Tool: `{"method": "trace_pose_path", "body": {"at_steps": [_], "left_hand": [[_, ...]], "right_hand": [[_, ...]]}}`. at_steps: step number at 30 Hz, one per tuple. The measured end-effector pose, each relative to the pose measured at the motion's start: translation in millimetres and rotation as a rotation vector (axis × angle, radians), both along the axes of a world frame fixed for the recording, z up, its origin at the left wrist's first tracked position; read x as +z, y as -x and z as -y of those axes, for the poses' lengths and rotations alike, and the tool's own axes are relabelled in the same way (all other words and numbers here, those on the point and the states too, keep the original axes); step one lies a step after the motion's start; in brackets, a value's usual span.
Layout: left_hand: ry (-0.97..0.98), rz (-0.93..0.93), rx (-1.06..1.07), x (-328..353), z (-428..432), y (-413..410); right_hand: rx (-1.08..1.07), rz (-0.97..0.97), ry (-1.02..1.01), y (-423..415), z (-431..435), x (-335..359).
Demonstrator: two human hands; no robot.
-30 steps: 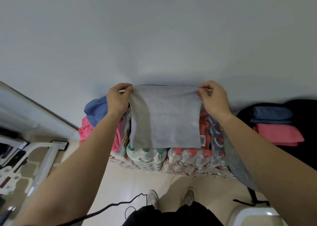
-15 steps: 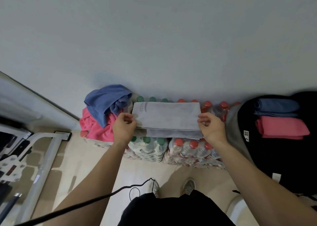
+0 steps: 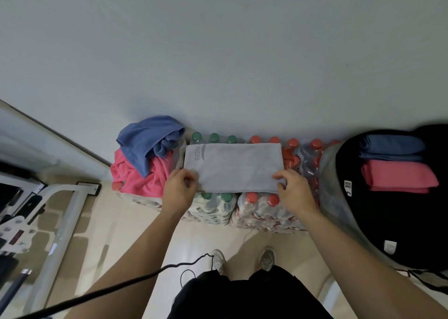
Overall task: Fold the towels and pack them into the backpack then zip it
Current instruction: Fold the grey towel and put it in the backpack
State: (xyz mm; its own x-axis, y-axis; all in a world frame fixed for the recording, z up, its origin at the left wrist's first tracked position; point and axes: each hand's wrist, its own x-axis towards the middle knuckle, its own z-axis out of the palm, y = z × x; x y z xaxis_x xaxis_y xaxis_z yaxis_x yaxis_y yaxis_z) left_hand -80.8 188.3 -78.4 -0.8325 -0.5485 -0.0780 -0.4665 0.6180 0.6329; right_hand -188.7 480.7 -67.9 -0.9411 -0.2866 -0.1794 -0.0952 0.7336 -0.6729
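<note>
Crumpled blue towel [image 3: 148, 141] tops crumpled pink towel [image 3: 143, 178] on water-bottle packs [image 3: 218, 209]. Left hand [image 3: 179, 190] pinches the near-left corner of the grey towel [image 3: 232, 167], folded flat on the packs; right hand [image 3: 294, 192] pinches its near-right corner. Open black backpack [image 3: 388, 221] holds folded blue towel [image 3: 392, 146] and folded pink towel [image 3: 397, 177].

shrink-wrapped bottle packs [image 3: 257, 212] stand against the wall [image 3: 218, 52], green caps left, red caps right. left of the packs, a white metal frame [image 3: 65, 212]; before them, a black cable [image 3: 145, 276] and two shoes [image 3: 219, 260].
</note>
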Motion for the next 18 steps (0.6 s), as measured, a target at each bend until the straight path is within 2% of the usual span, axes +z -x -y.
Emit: {"method": "trace_pose_path", "body": {"at_steps": [2, 4, 6, 10, 12, 15, 18], "left_hand": [[0.128, 0.054, -0.073, -4.2, 0.9, -1.4], [0.341, 0.103, -0.126, -2.3, 0.4, 1.8], [0.489, 0.138, -0.180, 6.0, -3.7, 14.0], [0.495, 0.094, -0.373, 11.8, -20.6, 53.5], [0.498, 0.144, -0.447, 2.2, -28.1, 68.6], [0.452, 0.251, -0.451, -21.3, -28.0, 72.6], [0.468, 0.262, -0.410, -34.0, -22.8, 64.9]], "right_hand": [[0.054, -0.072, -0.158, 0.1, 0.0, 2.0], [0.097, -0.214, -0.343, 2.7, 4.5, 9.3], [0.143, -0.298, -0.417, 8.9, 17.5, 17.7], [0.356, -0.259, -0.416, 26.9, 60.0, 17.9], [0.488, -0.273, -0.491, 33.6, 75.0, 3.1], [0.572, -0.250, -0.577, 41.6, 69.6, -22.7], [0.564, -0.261, -0.582, 44.5, 49.3, -35.4]]}}
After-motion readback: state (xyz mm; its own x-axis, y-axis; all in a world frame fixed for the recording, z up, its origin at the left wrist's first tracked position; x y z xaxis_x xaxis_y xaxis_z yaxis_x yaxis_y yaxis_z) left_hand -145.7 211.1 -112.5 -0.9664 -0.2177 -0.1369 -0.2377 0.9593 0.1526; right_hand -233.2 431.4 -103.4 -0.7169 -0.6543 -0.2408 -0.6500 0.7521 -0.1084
